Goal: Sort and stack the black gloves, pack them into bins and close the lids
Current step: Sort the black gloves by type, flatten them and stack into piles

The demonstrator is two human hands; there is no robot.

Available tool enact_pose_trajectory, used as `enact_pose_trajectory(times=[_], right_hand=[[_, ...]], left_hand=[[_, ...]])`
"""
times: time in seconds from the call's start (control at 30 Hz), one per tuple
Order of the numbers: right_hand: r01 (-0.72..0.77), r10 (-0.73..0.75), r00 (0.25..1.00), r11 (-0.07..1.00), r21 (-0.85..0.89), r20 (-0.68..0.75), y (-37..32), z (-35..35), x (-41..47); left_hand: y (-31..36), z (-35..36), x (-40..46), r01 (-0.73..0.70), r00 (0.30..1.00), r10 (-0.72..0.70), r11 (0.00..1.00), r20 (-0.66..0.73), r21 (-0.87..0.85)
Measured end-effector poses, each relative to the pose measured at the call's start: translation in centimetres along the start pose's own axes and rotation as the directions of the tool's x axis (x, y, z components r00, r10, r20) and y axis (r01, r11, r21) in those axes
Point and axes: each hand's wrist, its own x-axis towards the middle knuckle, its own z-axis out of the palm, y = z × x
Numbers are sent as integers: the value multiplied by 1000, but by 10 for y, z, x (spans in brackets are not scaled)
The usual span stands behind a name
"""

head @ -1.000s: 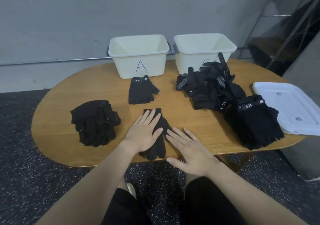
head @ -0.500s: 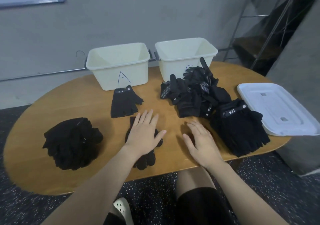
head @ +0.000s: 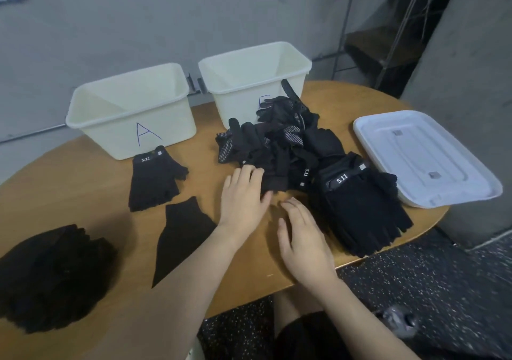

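Your hands have left the flat glove (head: 182, 232) you were pressing a moment ago. It now lies alone on the table (head: 83, 182), left of the tangled heap (head: 277, 143), partly under your left arm. That tells me this glove is smoothed and you are going for the next one.

Far left of the heap sits the big dark stack (head: 52, 276) near the table's edge. Closer to the heap, one short-finger glove (head: 155, 179) lies just in front of bin A (head: 133, 110). The second bin (head: 255, 74) stands right behind the heap. Both bins look bare inside.

Your left hand (head: 243, 199) has come up to the heap's near edge. Its fingers (head: 249, 174) are a little spread and a little bent, and the tips touch a glove there. It does not pinch anything yet.

Your right hand (head: 302, 237) is just in front of the heap, flat and loose, holding nothing.

Right of the heap lies the neat stack (head: 360, 207), and past it the white lid (head: 424, 157).
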Motion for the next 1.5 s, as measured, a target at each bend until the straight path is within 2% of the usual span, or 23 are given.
enact_pose_trajectory(times=[0.13,0.23,0.53,0.83,0.93,1.03,1.17,1.33,1.5], right_hand=[[0,0,1000,1000,-3,23,0,1,3],[4,-4,1000,1000,13,20,1,1,3],[8,-8,1000,999,32,5,1,2,3],[30,-27,996,999,-34,84,-5,-2,4],[23,-28,995,999,46,96,-8,-7,2],[-7,1,999,986,167,40,-18,-15,-2],[32,-38,999,980,194,27,-37,-22,-6],[31,-53,993,979,200,109,-48,-30,-7],[-103,40,965,967,234,260,-45,-41,-16]], left_hand=[[-3,-1,2,-36,993,28,997,-115,-64],[-10,-10,7,-16,988,-7,989,-151,-148],[-22,-59,33,178,971,-230,875,-62,-449],[-20,-122,27,192,956,-287,782,-69,-592],[-22,-143,15,188,949,-301,773,-90,-606],[-25,-159,-3,185,947,-305,780,-104,-598],[-28,-169,-31,174,945,-294,822,-143,-542],[-21,-151,-85,170,961,-247,880,-122,-443],[-9,-118,-138,165,980,-192,920,-42,-357]])
